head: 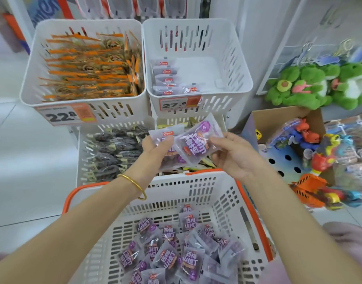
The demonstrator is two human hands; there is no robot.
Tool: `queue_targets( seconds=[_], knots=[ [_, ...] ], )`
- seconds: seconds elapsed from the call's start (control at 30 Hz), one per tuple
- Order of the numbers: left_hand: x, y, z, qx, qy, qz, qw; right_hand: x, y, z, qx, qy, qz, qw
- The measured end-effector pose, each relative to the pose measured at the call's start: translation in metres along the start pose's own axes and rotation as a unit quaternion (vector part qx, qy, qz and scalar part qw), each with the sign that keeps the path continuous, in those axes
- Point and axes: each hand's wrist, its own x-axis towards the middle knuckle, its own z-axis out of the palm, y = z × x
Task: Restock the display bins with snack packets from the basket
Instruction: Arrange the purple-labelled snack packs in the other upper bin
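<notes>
My left hand holds a small stack of purple snack packets above the far rim of the white basket with orange handles. My right hand pinches another purple packet at its right edge, pressed against that stack. Several more purple packets lie loose in the basket bottom. The upper right display bin holds a short row of the same packets along its left side, the rest of its floor bare.
The upper left bin is packed with orange-edged packets. Below it a lower bin holds dark packets. A cardboard box of toys and green plush toys stand to the right. Price tags hang on the upper bins' fronts.
</notes>
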Motion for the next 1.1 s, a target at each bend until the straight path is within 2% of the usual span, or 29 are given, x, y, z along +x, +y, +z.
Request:
queue_targets(
  seconds=[0.07,0.13,0.17,0.23,0.3,0.4,0.47,0.53,0.67,0.83,0.9,1.0,1.1],
  knots=[
    [-0.009,-0.004,-0.004,0.046,-0.017,0.023,0.999,-0.005,0.014,0.006,0.092,0.009,0.018,0.996],
    [-0.018,-0.006,-0.001,0.095,-0.012,0.062,0.994,-0.012,0.028,0.014,0.135,-0.022,0.028,0.99],
    [-0.021,-0.007,-0.002,0.106,-0.003,0.08,0.991,-0.016,0.034,0.018,0.105,-0.041,0.035,0.993],
    [-0.024,-0.006,-0.002,0.112,0.011,0.106,0.988,-0.022,0.043,0.019,-0.068,-0.061,0.034,0.995],
    [-0.027,-0.001,-0.004,0.119,0.014,0.111,0.987,-0.025,0.041,0.016,-0.192,-0.074,0.025,0.978],
    [-0.027,0.004,-0.009,0.132,0.014,0.138,0.981,-0.026,0.031,0.011,-0.148,-0.111,0.005,0.983],
    [-0.029,0.008,-0.007,0.14,0.005,0.153,0.978,-0.026,0.027,0.012,-0.106,-0.102,-0.047,0.988],
    [-0.03,0.01,-0.003,0.123,-0.011,0.149,0.981,-0.026,0.028,0.014,-0.112,-0.068,-0.102,0.986],
    [-0.024,0.012,0.002,0.084,0.011,0.12,0.989,-0.03,0.028,0.013,-0.078,-0.009,-0.117,0.99],
    [-0.021,0.017,0.018,-0.096,0.023,0.068,0.993,-0.032,0.027,0.013,-0.034,-0.014,-0.114,0.993],
    [-0.02,0.015,0.02,-0.113,0.007,0.065,0.991,-0.03,0.03,0.011,-0.053,-0.011,-0.119,0.991],
    [-0.024,0.013,0.018,0.063,-0.025,0.113,0.991,-0.028,0.032,0.007,-0.156,-0.004,-0.163,0.974],
    [-0.023,0.014,0.019,0.142,-0.041,0.159,0.976,-0.026,0.027,0.005,-0.287,-0.03,-0.21,0.934]
  ],
)
